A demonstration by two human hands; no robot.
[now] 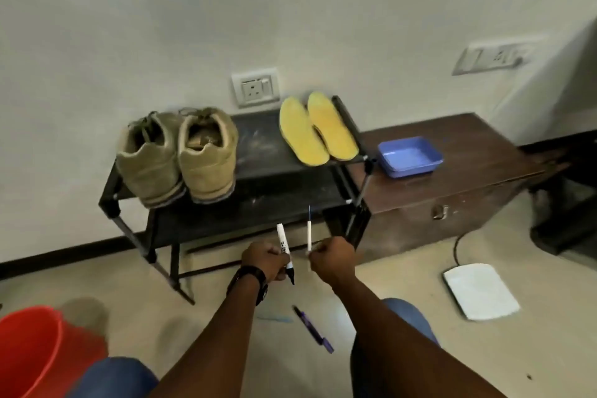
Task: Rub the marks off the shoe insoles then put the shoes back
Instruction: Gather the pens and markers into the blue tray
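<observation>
The left hand (263,260), a black watch (250,279) on its wrist, is curled round a white marker with a black tip (286,252), tip down. The right hand (332,257) pinches a thin white pen with a blue end (309,231), held upright. Both hands are in front of the black metal shoe rack (258,142). On its top shelf the pair of tan suede shoes (176,155) stands at the left end, heels at the front edge. The two yellow insoles (318,132) lie side by side at the right end. A blue plastic tray (409,155) sits on the brown wooden trunk (468,145) beside the rack. A purple pen (313,329) lies on the floor.
</observation>
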